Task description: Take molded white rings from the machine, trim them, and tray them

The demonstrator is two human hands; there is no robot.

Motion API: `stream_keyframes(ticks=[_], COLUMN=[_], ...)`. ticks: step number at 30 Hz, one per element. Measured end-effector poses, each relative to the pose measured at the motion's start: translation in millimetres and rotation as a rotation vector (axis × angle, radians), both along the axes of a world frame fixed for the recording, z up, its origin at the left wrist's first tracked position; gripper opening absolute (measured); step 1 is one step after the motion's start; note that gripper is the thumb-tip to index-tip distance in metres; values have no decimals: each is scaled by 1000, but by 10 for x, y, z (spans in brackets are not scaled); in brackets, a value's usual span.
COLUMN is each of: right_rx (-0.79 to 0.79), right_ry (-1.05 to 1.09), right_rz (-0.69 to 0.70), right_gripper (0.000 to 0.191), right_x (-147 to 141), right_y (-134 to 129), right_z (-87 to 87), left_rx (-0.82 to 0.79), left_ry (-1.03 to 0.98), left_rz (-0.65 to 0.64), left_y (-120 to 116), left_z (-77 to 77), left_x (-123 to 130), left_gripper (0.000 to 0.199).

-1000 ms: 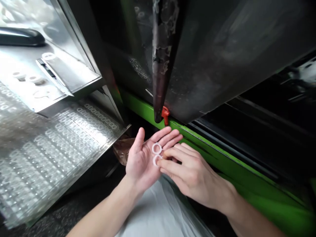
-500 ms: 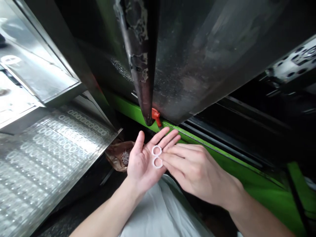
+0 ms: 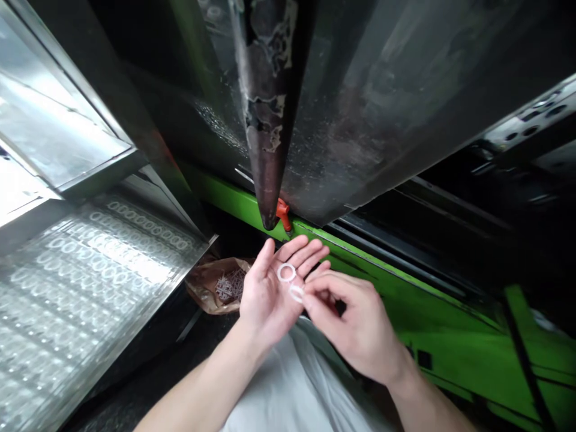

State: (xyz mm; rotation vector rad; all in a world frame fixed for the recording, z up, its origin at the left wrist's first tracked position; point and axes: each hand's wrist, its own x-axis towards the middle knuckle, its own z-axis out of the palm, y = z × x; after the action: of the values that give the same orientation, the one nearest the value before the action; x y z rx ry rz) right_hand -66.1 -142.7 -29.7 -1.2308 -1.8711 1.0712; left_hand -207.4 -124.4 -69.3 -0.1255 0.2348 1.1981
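My left hand (image 3: pixel 270 300) lies palm up with its fingers stretched out. One thin white plastic ring (image 3: pixel 286 273) rests flat on it near the base of the fingers. My right hand (image 3: pixel 355 318) pinches a second white ring (image 3: pixel 296 293) between thumb and forefinger. That ring is tilted up, just above the left palm, and the fingertips cover part of its right edge. Whether it still touches the palm I cannot tell.
Left is a metal mould plate (image 3: pixel 103 288) with rows of ring shapes. An open brown bag (image 3: pixel 209 303) with thin white pieces sits below it. A dark pointed bar (image 3: pixel 270 180) hangs ahead, beside a red air gun (image 3: pixel 283 215) on the green machine frame (image 3: pixel 432 312).
Both rings lay flat, side by side, on the left palm. Now the nearer one is pinched by my right hand and tipped up. My view has shifted slightly.
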Motion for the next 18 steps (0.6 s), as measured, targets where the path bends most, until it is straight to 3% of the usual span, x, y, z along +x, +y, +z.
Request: stream_keyframes(ticks=[4,7,10,13,18], right_rx=[-478,-597,-606,-544,-379], right_ry=[529,774,872,885,695], right_rz=[-223,-324,-357,-393,-394], right_gripper=[28,29,30,29,32], right_x=[28,-23,-50,-4,246], right_y=[24,42,43,20,56], right_z=[-157,-244,-279,-323,-425], left_rx=[13,72,110,159,237], left_ry=[145,411,616,674,731], left_rz=[-39,-73,-96,-107,-156], left_y=[-14,-57,-64,-27,62], left_z=[-15,-25,-28,-26,-22], left_x=[4,26,56,106,270], left_gripper=[24,30,41,42,39])
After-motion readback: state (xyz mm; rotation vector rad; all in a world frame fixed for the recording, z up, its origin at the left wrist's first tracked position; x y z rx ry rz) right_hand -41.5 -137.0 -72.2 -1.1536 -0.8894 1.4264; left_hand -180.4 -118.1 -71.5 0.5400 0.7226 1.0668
